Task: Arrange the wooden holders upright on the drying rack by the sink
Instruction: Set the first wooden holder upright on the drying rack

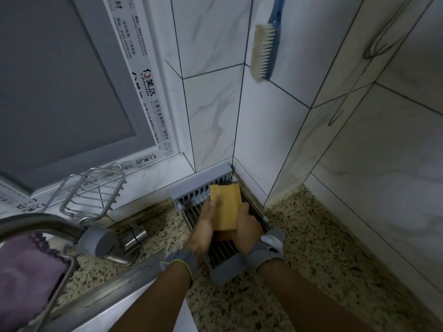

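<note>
A light wooden holder (226, 206), a rectangular block, stands over the grey drying rack (203, 185) in the corner of the speckled counter. My left hand (203, 226) grips its left side and my right hand (247, 226) grips its right side, both with grey wrist straps. A second wooden piece (224, 235) shows just below the block between my hands. The rack's metal bars (221, 254) run under my wrists; much of the rack is hidden by my hands.
White tiled walls close the corner behind and to the right. A blue scrub brush (265, 51) hangs on the wall. A wire soap basket (92, 190), a steel faucet (100, 238) and a purple cloth (24, 267) lie left, by the sink edge (115, 283).
</note>
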### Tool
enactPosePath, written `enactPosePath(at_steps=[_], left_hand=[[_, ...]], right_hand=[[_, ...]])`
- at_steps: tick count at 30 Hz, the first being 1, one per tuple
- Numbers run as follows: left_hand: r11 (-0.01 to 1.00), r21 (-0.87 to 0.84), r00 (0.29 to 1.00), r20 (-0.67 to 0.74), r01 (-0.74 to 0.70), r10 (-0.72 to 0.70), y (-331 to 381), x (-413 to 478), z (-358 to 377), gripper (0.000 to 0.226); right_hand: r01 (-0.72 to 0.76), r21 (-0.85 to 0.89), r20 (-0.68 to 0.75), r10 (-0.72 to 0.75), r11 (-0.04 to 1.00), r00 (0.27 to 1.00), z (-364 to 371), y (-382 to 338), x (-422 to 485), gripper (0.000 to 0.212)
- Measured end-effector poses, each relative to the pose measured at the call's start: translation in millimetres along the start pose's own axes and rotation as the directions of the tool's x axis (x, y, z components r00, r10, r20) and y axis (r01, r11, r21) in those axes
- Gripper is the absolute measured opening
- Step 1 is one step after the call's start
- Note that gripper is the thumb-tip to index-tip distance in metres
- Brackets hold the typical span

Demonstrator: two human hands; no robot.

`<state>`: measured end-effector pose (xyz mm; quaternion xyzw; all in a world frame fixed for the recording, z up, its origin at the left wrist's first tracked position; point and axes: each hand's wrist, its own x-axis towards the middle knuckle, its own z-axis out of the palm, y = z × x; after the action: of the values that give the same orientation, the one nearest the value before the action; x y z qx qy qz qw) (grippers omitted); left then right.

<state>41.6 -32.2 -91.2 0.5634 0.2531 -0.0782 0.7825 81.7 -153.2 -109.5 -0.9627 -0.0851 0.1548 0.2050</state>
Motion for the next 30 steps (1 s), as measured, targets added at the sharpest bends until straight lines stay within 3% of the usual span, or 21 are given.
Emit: enactPosePath(at_steps=[5, 11, 17, 22, 27, 30], left_hand=[[0.995, -0.077, 0.998, -0.024, -0.062, 0.061, 10, -4, 2, 0.033], [0.995, -0.002, 0.995, -0.016, -0.096, 0.096, 17, -2, -1, 0.043], [0.988, 0.079, 0.991, 0.002, -0.133, 0.133, 20, 5, 2, 0.045], [0.981, 0.125, 0.989, 0.015, -0.147, 0.147, 21, 17, 0, 0.063], [0.987, 0.095, 0.990, -0.027, -0.133, 0.136, 21, 33, -2, 0.081], [0.992, 0.067, 0.994, -0.023, -0.105, 0.107, 22, 39, -4, 0.078]], right_hand=[[0.091, 0.028, -0.155, -0.085, 0.995, 0.984, -17, 6, 2, 0.039], [0.247, 0.051, -0.328, -0.218, 0.968, 0.919, -50, 8, 21, 0.010], [0.223, -0.082, -0.339, -0.238, 0.971, 0.910, -66, -13, 53, 0.017], [0.190, -0.171, -0.251, -0.229, 0.967, 0.940, -73, -26, 79, 0.029], [0.225, -0.219, -0.197, -0.269, 0.949, 0.943, -76, -29, 98, 0.021], [0.225, -0.213, -0.208, -0.269, 0.951, 0.940, -76, -33, 103, 0.019]])
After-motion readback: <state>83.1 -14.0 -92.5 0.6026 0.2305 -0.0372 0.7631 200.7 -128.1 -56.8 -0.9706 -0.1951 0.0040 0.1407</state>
